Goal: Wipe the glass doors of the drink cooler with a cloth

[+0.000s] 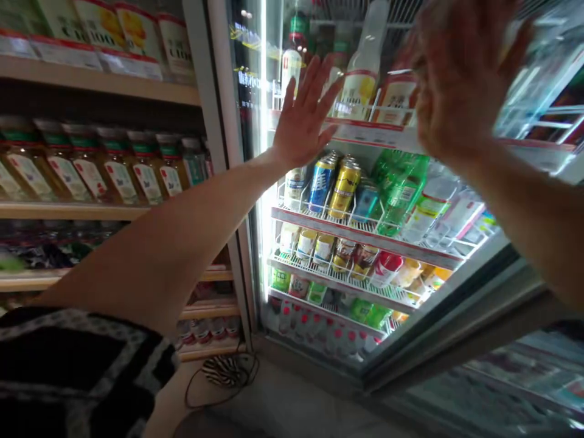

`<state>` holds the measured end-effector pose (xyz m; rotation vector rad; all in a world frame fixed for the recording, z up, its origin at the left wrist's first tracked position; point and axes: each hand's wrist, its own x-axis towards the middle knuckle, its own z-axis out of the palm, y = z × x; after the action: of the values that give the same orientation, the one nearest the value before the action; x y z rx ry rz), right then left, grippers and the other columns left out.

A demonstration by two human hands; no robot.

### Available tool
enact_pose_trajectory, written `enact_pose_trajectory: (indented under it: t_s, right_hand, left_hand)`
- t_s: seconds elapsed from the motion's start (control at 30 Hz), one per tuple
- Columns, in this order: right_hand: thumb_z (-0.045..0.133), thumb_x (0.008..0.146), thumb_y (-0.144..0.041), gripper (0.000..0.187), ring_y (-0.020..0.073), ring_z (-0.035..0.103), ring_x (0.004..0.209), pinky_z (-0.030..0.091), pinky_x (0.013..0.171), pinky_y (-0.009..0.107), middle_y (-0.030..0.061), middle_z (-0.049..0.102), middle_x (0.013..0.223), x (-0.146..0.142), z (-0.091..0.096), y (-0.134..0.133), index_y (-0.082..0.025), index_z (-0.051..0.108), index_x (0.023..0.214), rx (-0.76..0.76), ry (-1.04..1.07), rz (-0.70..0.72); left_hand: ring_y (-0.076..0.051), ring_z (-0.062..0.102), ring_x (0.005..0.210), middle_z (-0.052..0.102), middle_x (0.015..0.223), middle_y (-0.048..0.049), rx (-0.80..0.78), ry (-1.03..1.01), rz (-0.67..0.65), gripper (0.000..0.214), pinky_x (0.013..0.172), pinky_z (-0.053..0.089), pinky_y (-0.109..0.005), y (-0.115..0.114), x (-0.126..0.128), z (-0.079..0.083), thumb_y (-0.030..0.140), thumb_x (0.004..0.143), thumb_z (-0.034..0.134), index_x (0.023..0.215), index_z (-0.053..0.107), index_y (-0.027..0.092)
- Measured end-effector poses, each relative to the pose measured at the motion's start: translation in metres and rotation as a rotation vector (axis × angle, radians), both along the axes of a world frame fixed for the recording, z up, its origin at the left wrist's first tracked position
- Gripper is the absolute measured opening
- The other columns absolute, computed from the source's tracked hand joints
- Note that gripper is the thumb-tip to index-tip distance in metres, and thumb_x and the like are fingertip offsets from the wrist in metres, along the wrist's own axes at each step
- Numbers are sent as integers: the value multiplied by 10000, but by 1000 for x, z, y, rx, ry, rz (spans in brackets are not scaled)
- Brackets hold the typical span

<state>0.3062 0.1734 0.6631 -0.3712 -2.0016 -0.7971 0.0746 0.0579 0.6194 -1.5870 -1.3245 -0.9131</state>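
1. Closest of all is a black sleeve (73, 371) with a pale pattern, down at 8 o'clock, its bare arm (201, 225) stretching toward the lit drinks cooler (310, 359)

2. Up near 12 o'clock the person's left hand (301, 125) is spread, fingers apart, overlapping the bottles from where I stand (whether it touches anything, or whether glass comes between, I cannot tell)

3. Between 1 and 2 o'clock the right hand (460, 91) is raised too, badly blurred; I cannot tell whether it is spread or pinching something

4. I'd judge the step in hand to be a reach at the upper shelf (360, 135), with no grip made by the left hand; a next move would call for steadying the right hand and bringing fingers round one bottle, clear of its neighbours

5. At about 1 o'clock, between the two hands, a tall pale bottle (358, 88) stands on that shelf: clouded neck, cream label with a red edge, a yellow fruit picture and the lettering C100. It looks tilted, though the slanting view may do that. An orange-labelled bottle (396, 100) is just beside it, toward 3 o'clock

6. Lower down, between 2 and 3 o'clock, are a yellow can (345, 188) and green bottles (406, 188)
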Motion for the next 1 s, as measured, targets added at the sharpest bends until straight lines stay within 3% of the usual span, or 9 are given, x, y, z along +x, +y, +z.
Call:
enact_pose_trajectory:
  t_s: [0.13, 0.3, 0.37, 0.53, 0.6, 0.73, 0.8, 0.9, 1.0]
  right_hand:
    - [379, 933, -317, 499, 210, 151, 1424, 49, 1142, 566, -31, 272, 1515, -4, -62, -11, -343, 265, 1418, 41, -342, 120]
    - [305, 955, -361, 516, 286, 90, 1428, 65, 1101, 609, 90, 173, 1544, 39, -10, 16, -215, 254, 1447, -18, 157, -94]
    - [333, 947, -353, 529, 293, 86, 1427, 92, 1105, 594, 101, 201, 1536, 51, -11, 16, -209, 251, 1450, -5, 272, -110]
    - [432, 878, -178, 508, 217, 242, 1401, 168, 1148, 535, 14, 440, 1427, 58, -104, 15, -320, 393, 1365, 79, -177, 73]
    - [421, 876, -156, 511, 196, 278, 1387, 182, 1161, 514, -21, 437, 1428, 65, -117, 25, -346, 407, 1350, 63, -234, 50]
    - [365, 893, -167, 516, 246, 171, 1420, 203, 1148, 553, 42, 356, 1478, 98, -84, 43, -247, 362, 1402, -30, 241, -116]
    - [345, 898, -155, 492, 226, 207, 1411, 262, 1141, 515, 44, 408, 1447, 113, -76, 45, -243, 405, 1379, -16, 249, -72]
    - [345, 901, -133, 458, 174, 355, 1350, 366, 1105, 433, 23, 531, 1348, 134, -92, 42, -278, 488, 1311, 25, 84, 118]
    - [362, 899, -151, 452, 180, 463, 1276, 440, 1044, 427, 45, 544, 1333, 160, -109, 30, -271, 479, 1318, -77, 293, 276]
  left_hand:
    - [-167, 36, 1429, 173, 1533, -3, -30, 2, 92, 645, 1187, 7, -377, 1, 4, -10, 486, 848, 382, 1423, 280, 212]
    - [-145, -26, 1426, 100, 1544, -5, -64, -20, 121, 634, 1179, -11, -410, 8, 15, -21, 472, 869, 359, 1434, 240, 210]
    - [-163, -9, 1426, 119, 1541, -31, -46, -38, 109, 625, 1175, 16, -444, 11, 21, -28, 468, 873, 359, 1431, 254, 209]
    - [-252, 56, 1421, 172, 1520, -144, 83, -135, 51, 625, 1146, 71, -531, 24, 41, -52, 431, 875, 387, 1419, 278, 144]
    - [-260, 78, 1419, 200, 1512, -151, 101, -122, 13, 609, 1146, 73, -532, 33, 54, -60, 405, 875, 401, 1417, 284, 154]
    - [-248, 174, 1405, 294, 1488, -119, 70, -48, -88, 541, 1152, 94, -524, 53, 101, -71, 364, 876, 413, 1389, 334, 212]
    - [-251, 183, 1405, 313, 1481, -117, 80, -106, -143, 523, 1150, 132, -531, 62, 135, -79, 342, 877, 407, 1380, 342, 211]
    - [-238, 217, 1398, 371, 1450, -107, 53, -276, -263, 500, 1148, 228, -475, 73, 191, -95, 310, 865, 408, 1355, 380, 213]
    - [-236, 361, 1330, 455, 1385, -113, -146, -454, -441, 483, 1123, 305, -430, 82, 254, -117, 292, 850, 398, 1323, 424, 198]
